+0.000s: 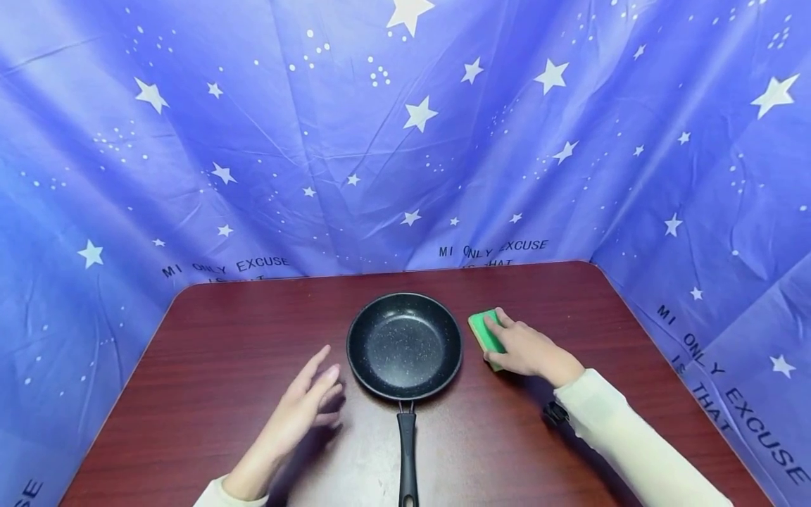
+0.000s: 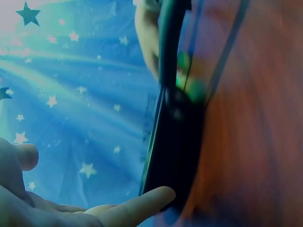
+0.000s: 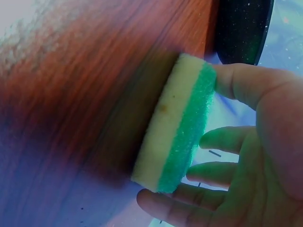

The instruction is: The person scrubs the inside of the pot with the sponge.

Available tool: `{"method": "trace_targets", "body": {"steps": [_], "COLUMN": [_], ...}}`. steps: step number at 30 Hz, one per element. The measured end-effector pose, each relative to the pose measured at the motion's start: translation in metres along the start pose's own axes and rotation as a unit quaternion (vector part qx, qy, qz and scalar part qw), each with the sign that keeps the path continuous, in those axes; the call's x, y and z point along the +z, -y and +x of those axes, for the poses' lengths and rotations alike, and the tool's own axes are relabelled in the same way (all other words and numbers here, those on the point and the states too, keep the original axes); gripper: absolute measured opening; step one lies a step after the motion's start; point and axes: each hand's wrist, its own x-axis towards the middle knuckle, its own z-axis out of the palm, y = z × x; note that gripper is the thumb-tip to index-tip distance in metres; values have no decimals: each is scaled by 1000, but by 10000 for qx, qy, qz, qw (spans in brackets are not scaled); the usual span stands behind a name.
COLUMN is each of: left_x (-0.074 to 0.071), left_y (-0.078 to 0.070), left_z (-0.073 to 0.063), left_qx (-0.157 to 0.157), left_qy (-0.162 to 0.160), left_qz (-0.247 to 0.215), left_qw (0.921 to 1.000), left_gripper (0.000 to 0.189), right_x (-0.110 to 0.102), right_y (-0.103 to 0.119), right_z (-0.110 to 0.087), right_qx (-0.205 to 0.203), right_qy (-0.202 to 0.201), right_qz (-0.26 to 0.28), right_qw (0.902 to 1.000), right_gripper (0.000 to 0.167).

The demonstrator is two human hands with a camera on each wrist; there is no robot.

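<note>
A black speckled frying pan [image 1: 405,345] lies on the table, its handle [image 1: 407,451] pointing toward me. Left of the pan, my left hand [image 1: 294,405] hovers with fingers spread and nothing in it; in the left wrist view its fingertip overlaps the dark pan side [image 2: 175,146]. To the pan's right is a sponge [image 3: 175,125] with a green scouring face up and a pale yellow layer beneath. My right hand [image 1: 529,348] holds this sponge, thumb at the end nearer me and fingers reaching over the green face toward the other end.
The dark red wooden table [image 1: 241,331] has rounded far corners. A blue curtain [image 1: 355,141] printed with white stars and lettering hangs behind it and along both sides. A dark band [image 1: 556,414] sits on my right wrist below the pale sleeve [image 1: 633,443].
</note>
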Motion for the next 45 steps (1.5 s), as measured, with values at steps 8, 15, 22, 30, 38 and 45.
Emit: {"method": "trace_targets", "body": {"steps": [8,15,22,30,38,45], "left_x": [18,33,49,61,71,76], "left_y": [16,30,38,45,48,50], "left_z": [-14,-24,-31,-32,-29,-28], "left_qx": [-308,-755,-1072,-1283,-1442,-1450], "left_qy": [762,1532,1762,2144,2675,2565], "left_qz": [-914,-1688,-2024,-2261,-2774,-2540], "left_qw": [9924,9708,9573,9415,9114,9212], "left_gripper": [75,78,81,76,54,55], "right_x": [1,-6,-31,-37,-35,-32], "right_y": [0,-7,1,33,47,55], "right_z": [0,-1,-1,4,12,17], "right_qx": [-46,-413,-931,-1836,-1936,-1979], "right_qy": [72,-436,-1258,-1214,-910,-667], "right_qz": [91,252,371,72,-330,-775], "right_qw": [9999,9979,9870,9754,9763,9749], "right_gripper": [79,72,67,63,61,61]}}
